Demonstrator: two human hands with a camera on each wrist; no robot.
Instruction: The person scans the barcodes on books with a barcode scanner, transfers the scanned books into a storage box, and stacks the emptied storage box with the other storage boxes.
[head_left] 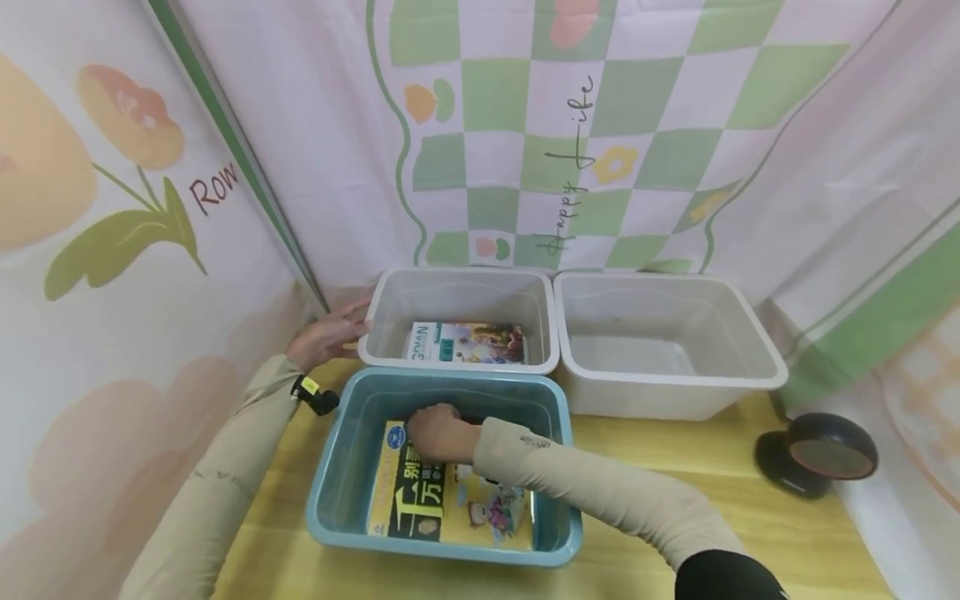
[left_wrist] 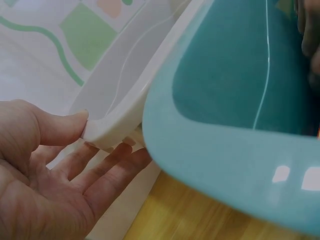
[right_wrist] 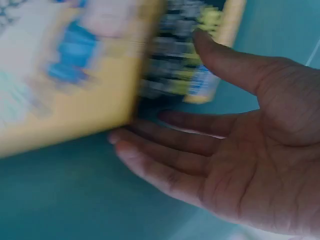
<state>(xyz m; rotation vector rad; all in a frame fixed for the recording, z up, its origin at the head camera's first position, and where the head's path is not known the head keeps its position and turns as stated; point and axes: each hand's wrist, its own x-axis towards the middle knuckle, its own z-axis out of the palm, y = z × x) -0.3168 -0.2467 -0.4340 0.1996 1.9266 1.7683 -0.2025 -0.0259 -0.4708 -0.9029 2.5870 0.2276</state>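
Observation:
My left hand (left_wrist: 55, 175) holds the near left corner of a pale grey bin (left_wrist: 145, 82), thumb on the rim and fingers beneath it. A book with a cartoon cover (head_left: 480, 342) lies inside that bin. My right hand (head_left: 438, 433) reaches into a blue bin (head_left: 442, 554) in front, at the far edge of a yellow book with a black band (head_left: 408, 500). Close up, the right thumb overlaps the blurred cover, while nearly straight fingers lie along and partly under the book's edge. I cannot tell whether one or two books lie there.
A second pale grey bin (head_left: 675, 379) stands right of the first one. On the wooden table (head_left: 652, 533) a black round device (head_left: 821, 450) sits at the right. Printed curtains (head_left: 495, 158) hang close behind the bins and along both sides.

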